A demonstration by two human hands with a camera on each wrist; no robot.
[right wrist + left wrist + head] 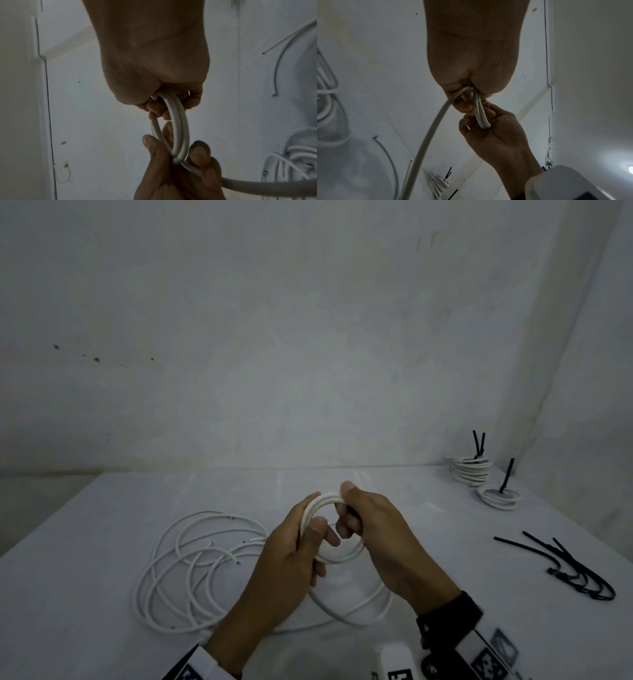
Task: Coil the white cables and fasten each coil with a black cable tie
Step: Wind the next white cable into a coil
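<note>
A small coil of white cable [320,503] is held up over the table between both hands. My left hand [301,546] grips the coil's left side, thumb across the loops. My right hand [356,515] pinches its top right, fingers curled through the ring. The left wrist view shows the coil [481,115] running from my left hand [471,86] into the right hand [489,129]. In the right wrist view the coil [178,128] spans my right hand [164,100] and the left hand [180,155]. The cable's free tail [356,607] droops to the table.
Several loose white cable loops [191,570] lie on the white table [85,628] at the left. Two tied coils [471,470] [498,496] with black ties upright stand at the far right. Spare black cable ties [575,566] lie at the right edge. Walls close behind and right.
</note>
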